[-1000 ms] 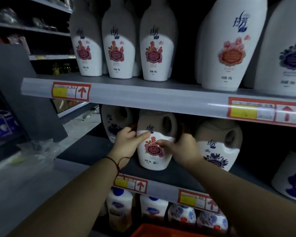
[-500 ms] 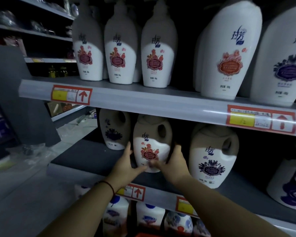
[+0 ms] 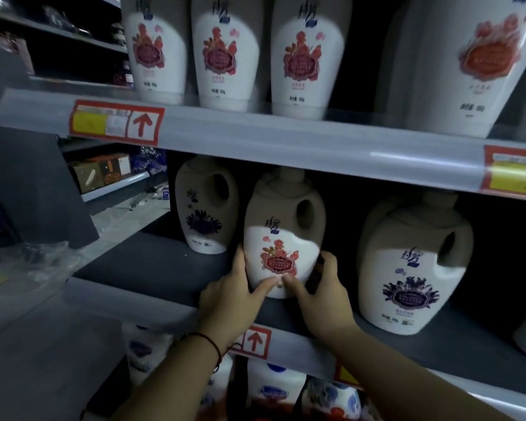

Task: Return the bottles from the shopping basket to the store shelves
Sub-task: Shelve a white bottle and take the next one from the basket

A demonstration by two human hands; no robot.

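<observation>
White handled jug [image 3: 281, 241], red floral label, blue brand characters too blurred to read; upright on middle shelf [image 3: 152, 268], frame centre. Left hand [image 3: 234, 299] and right hand [image 3: 322, 296] cupped around its base, thumbs meeting across front. Red arrow price tag [image 3: 116, 121], upper left.

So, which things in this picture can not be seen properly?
- Shopping basket: not in the head view.
- White handled jug with red flower label: its base is covered by the left hand and right hand; its cap sits in shadow under the grey upper shelf.
- Tall white red-label bottles: tops cut off by the top edge.
- Yellow and red price tag: print too blurred to read.
</observation>
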